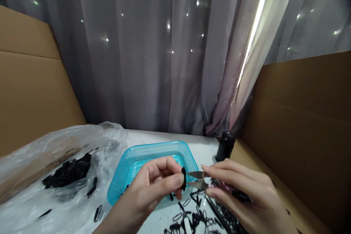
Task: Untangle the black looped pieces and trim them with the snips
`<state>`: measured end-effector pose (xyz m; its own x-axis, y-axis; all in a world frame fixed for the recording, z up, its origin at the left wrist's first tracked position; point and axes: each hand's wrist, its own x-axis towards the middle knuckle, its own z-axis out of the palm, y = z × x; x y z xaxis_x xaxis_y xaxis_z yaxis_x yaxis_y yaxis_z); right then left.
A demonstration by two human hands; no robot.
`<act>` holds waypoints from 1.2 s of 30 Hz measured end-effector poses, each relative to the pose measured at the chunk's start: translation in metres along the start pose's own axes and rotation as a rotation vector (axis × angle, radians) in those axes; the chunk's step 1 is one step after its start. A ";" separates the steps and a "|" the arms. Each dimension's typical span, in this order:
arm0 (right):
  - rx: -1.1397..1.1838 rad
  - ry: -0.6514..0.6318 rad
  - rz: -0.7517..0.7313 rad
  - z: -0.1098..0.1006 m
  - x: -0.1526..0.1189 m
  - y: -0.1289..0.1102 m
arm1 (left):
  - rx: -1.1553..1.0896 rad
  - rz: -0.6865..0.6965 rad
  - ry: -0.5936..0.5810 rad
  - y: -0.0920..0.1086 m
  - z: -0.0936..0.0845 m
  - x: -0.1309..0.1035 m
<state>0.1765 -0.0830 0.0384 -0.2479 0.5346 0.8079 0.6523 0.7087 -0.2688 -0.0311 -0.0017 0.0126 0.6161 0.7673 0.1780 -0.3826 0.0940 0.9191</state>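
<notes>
Between its thumb and fingertips, my left hand [156, 182] pinches a small black piece [183, 178] with an uneven edge; its exact kind is unclear. Closed around a pair of thread snips [197, 180] is my right hand [241, 190]. The two pointed blades are apart, their tips at the black piece's right side. Most of the snips' handle is hidden by the fingers. Below and behind the left hand stands a turquoise plastic basket [153, 145] with a few black bits inside. Several black loops and strips [196, 215] are scattered on the white table under the hands.
A clear plastic bag [106, 142] with a heap of black pieces [71, 170] spreads over the left. A black bottle [226, 146] stands behind the right hand. Cardboard walls rise at left [33, 80] and right [301, 117]. A grey curtain [142, 69] hangs behind.
</notes>
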 end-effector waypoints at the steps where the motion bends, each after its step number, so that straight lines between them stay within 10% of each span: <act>1: -0.001 -0.009 -0.001 0.000 0.000 0.000 | 0.004 -0.007 0.000 0.001 0.000 0.000; 36: -0.078 -0.015 -0.068 -0.004 0.003 -0.002 | 0.018 -0.023 -0.029 -0.001 0.004 0.001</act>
<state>0.1775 -0.0844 0.0432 -0.3034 0.4938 0.8149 0.6876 0.7056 -0.1715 -0.0273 -0.0032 0.0134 0.6442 0.7465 0.1664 -0.3555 0.0996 0.9294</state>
